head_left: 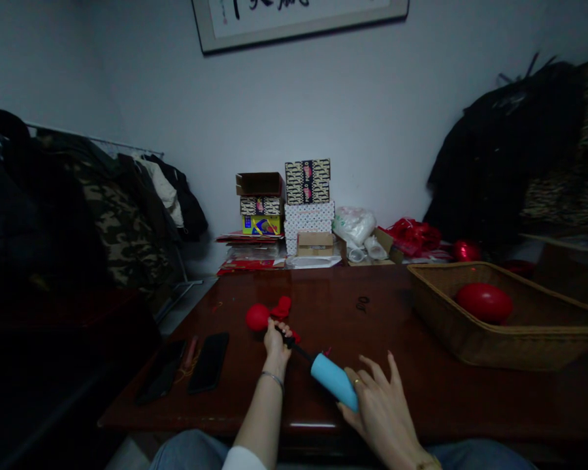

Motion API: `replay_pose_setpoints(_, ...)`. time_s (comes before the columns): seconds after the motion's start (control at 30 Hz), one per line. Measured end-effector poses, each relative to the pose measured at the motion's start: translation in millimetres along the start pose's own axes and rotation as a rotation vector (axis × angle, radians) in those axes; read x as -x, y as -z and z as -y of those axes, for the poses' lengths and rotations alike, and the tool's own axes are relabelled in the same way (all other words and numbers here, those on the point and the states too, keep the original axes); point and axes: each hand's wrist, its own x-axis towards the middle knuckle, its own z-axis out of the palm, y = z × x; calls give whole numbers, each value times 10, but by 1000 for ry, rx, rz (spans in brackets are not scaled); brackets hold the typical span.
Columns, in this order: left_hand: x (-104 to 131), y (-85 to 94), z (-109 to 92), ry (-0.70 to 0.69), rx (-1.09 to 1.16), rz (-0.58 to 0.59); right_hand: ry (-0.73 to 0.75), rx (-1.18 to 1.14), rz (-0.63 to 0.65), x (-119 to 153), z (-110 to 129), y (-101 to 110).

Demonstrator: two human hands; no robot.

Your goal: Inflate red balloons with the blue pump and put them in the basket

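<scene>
Surface (323, 294) glossy reddish-brown; wall (215, 111) pale blue-grey. Pump barrel (334, 380) light blue, balloons (258, 317) red, basket (451, 338) brown. Hanging jacket (112, 209) camouflage-patterned; white box (298, 219) dotted.

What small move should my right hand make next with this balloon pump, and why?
Probably close your right hand around the pump's blue barrel: its fingers are spread there, while your left hand grips the black end beside the small red balloon.

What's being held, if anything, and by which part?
Blue pump: left hand grips its black end, beside a small round red balloon. Right hand is at its blue near end; grip unclear.
</scene>
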Motion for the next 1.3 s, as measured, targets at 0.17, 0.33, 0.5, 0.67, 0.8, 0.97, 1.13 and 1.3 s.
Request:
replay_pose_setpoints(0.17,-36,-89,-168,12,6,-19,43,-20,-73,158,-127,84)
replay_pose_setpoints(0.33,9,-168,-201,9,48,-14,19,-17,-122,177,-126,156)
replay_pose_setpoints(0.5,73,-163,-190,-22,83,-7,-13,6,-88,103,-50,184)
replay_pose_setpoints(0.67,124,-128,-71,-24,46,33,-19,31,-12,-25,74,172)
replay_pose_setpoints(0.8,177,-117,54,8,7,63,-21,80,24,-160,155,135)
replay_pose_setpoints(0.97,207,-117,126,50,4,63,-15,100,5,-289,235,77)
replay_pose_setpoints(1.13,167,-97,120,51,15,3,-6,83,-2,-283,268,21)
replay_pose_setpoints(1.3,105,-70,73,31,21,-20,7,78,10,-182,202,41)
